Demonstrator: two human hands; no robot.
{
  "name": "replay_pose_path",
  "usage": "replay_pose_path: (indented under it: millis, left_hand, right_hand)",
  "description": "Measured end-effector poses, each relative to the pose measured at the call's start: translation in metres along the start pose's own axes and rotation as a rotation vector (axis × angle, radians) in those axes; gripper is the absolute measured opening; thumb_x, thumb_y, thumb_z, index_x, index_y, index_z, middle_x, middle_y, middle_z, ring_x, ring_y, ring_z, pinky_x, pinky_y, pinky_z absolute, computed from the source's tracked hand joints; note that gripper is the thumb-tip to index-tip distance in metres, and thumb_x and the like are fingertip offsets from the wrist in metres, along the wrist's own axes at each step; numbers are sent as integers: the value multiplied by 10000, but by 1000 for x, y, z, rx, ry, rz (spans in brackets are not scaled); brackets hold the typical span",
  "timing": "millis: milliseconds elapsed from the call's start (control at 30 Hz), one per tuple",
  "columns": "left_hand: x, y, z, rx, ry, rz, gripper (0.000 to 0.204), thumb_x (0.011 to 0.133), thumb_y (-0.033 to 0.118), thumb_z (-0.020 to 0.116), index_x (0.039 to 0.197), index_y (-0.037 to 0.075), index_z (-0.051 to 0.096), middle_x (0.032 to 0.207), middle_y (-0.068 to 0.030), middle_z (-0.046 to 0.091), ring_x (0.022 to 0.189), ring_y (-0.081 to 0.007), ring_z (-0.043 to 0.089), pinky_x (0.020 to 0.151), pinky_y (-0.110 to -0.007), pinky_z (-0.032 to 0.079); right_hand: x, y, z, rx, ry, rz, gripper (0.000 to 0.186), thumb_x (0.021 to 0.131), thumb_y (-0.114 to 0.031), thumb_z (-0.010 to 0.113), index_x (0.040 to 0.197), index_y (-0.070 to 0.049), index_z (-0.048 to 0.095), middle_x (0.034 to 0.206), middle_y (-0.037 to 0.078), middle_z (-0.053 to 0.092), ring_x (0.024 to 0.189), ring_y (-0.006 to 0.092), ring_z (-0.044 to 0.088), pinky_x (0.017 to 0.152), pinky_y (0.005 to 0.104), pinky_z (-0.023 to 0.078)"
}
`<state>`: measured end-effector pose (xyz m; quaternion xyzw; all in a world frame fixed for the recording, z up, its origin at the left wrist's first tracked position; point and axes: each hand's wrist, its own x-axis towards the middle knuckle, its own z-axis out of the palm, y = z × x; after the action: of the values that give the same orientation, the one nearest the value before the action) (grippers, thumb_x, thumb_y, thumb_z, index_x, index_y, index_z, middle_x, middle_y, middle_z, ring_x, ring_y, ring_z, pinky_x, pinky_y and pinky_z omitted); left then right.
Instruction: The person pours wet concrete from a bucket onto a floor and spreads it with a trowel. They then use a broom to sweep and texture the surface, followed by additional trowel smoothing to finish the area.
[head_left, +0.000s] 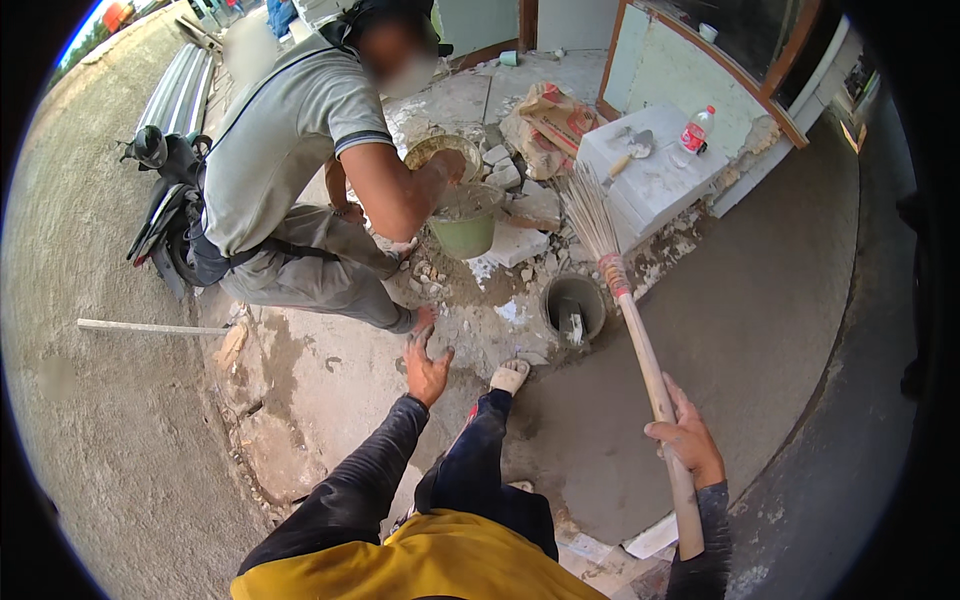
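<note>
My right hand point(690, 436) is wrapped round the wooden handle of a stick broom point(640, 335). Its bristles point away from me, up toward a white block. Red binding ties the bristles to the handle. My left hand point(427, 371) holds nothing, its fingers spread over the rough floor near the other person's foot. Beyond it, a co-worker in a grey shirt point(270, 150) bends over a green bucket point(466, 225) of grey mix, one arm reaching to its rim. A dark bucket point(573, 308) with a trowel-like tool inside stands between my foot and the broom.
Smooth wet-looking concrete point(740, 330) spreads on the right. A white block point(650, 165) bears a trowel point(632, 150) and a red-capped bottle point(697, 130). Rubble point(503, 175) and a torn cement sack point(555, 125) lie behind the buckets. A pale stick point(150, 327) lies at left.
</note>
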<state>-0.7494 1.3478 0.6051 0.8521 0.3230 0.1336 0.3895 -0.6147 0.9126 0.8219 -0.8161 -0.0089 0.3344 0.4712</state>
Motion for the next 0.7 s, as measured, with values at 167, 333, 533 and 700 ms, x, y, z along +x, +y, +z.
replay_pose_path:
  millis: [167, 333, 533, 700]
  left_hand:
    - [17, -31, 33, 80, -160, -59, 725, 842, 327, 797, 1465, 85, 517, 1522, -240, 486, 1458, -529, 326, 1214, -583, 271]
    - [1, -76, 12, 209, -302, -212, 675, 872, 385, 760, 1423, 52, 557, 1475, -246, 533, 1436, -498, 374, 1212, -561, 278]
    - [-24, -128, -23, 81, -344, -617, 706, 865, 379, 747, 1439, 11, 562, 1433, -254, 585, 1322, -463, 541, 1144, -512, 417]
    - [-35, -136, -21, -68, -329, -776, 723, 904, 316, 765, 1478, -32, 497, 1439, -248, 582, 1264, -391, 614, 1039, -456, 520]
  right_hand:
    - [202, -25, 54, -443, 99, -107, 942, 770, -121, 677, 1634, -178, 305, 1296, 262, 668, 1076, 424, 692, 967, 453, 545]
    - [387, -19, 65, -598, 68, -98, 916, 772, -146, 665, 1619, -230, 328, 1190, 276, 699, 1114, 481, 653, 974, 525, 528]
    - [531, -13, 59, -909, 58, -143, 843, 815, -130, 650, 1598, -227, 353, 1148, 245, 715, 1072, 468, 673, 954, 544, 529]
    - [553, 34, 39, -975, 45, -33, 807, 860, -143, 675, 1594, -211, 347, 1116, 224, 722, 1066, 442, 682, 935, 546, 539]
